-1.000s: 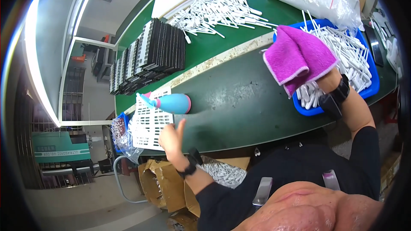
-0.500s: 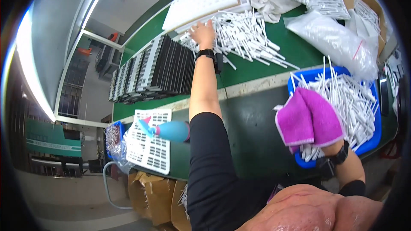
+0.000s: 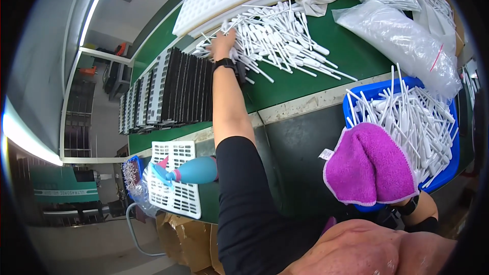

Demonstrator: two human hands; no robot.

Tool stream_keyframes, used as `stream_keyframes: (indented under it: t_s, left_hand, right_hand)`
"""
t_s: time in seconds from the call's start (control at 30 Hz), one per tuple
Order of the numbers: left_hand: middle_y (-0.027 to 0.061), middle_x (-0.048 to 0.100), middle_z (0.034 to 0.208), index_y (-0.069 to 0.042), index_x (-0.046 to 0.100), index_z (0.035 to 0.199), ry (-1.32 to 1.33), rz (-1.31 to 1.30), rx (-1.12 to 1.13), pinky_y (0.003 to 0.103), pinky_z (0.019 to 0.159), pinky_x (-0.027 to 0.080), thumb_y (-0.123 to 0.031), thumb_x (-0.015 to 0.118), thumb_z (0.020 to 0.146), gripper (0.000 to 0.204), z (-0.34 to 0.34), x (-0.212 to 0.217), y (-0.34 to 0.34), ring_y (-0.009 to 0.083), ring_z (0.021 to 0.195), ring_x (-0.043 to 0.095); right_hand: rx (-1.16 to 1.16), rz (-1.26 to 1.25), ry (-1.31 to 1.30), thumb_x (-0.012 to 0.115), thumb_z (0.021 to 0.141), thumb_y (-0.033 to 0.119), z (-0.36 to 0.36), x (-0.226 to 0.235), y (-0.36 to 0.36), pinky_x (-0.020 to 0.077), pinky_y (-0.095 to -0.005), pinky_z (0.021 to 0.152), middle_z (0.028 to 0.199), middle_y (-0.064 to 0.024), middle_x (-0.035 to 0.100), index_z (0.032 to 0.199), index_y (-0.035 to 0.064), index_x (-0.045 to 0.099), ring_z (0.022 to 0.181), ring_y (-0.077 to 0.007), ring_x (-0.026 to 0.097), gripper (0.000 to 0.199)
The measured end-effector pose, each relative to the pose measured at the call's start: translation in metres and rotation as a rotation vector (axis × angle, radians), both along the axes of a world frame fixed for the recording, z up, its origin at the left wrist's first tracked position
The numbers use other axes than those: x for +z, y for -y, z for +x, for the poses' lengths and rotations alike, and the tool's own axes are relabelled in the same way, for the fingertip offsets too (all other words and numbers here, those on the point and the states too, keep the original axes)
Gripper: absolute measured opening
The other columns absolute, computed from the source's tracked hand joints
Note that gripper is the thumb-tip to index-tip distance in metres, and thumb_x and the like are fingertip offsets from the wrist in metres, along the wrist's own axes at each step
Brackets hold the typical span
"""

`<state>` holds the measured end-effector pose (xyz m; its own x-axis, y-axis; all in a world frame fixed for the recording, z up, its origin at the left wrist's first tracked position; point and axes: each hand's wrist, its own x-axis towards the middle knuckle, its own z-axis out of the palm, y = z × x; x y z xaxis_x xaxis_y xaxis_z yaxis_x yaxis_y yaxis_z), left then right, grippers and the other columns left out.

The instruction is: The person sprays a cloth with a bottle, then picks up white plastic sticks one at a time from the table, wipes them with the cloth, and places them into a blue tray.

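Note:
At the left edge of a heap of white sticks with thicker, bulb-like ends [image 3: 277, 35], my left hand [image 3: 222, 45] reaches out over the green table. Its fingers are apart and touch or hover over the nearest sticks; I see none gripped, though the fingertips are partly lost among them. A purple cloth [image 3: 369, 165] with a pale edge and a small white tag hangs from my right hand [image 3: 405, 207], low at the right. The cloth hides most of that hand's fingers. Behind it, a blue basin [image 3: 453, 160] holds many more white sticks.
Close left of my left hand stands a row of black slotted racks [image 3: 170, 89]. White foam trays [image 3: 224, 1] lie behind the heap. A clear plastic bag [image 3: 400, 46] rests far right. Nearer left, a blue spray bottle [image 3: 196, 170] lies on a white slotted tray [image 3: 173, 201].
My view has shifted a little. My left hand stays at the heap's left edge. My right hand has lowered toward me, and the purple cloth now hangs lower, in front of the basin's near side.

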<state>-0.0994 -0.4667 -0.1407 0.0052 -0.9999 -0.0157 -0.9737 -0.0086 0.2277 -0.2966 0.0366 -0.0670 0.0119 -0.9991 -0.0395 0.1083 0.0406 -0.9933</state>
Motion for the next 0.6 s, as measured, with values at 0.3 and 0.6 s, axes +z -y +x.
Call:
stream_keyframes:
  t_s: [0.3,0.6]
  left_hand:
    - [0.0220,0.040,0.129,-0.008,0.049,0.124,0.024,-0.024,-0.354,0.053,0.097,0.030,-0.052,0.045,0.077,0.064,-0.054,0.010,-0.110,0.0423,0.123,0.030]
    - [0.0236,0.057,0.109,-0.005,0.056,0.116,-0.186,0.319,-0.665,0.044,0.078,0.047,-0.046,0.058,0.076,0.057,-0.032,0.095,-0.194,0.0338,0.083,0.063]
  right_hand:
    - [-0.013,-0.005,0.301,0.050,0.090,0.009,0.006,-0.026,-0.043,0.0334,-0.0323,0.103,0.136,-0.0120,0.036,0.137,0.0038,0.025,0.123,-0.0209,0.039,0.054]
    - [0.056,-0.016,0.382,0.047,0.091,0.010,0.006,-0.022,-0.033,0.0342,-0.0322,0.102,0.136,-0.0119,0.035,0.137,0.0034,0.025,0.123,-0.0207,0.040,0.051]
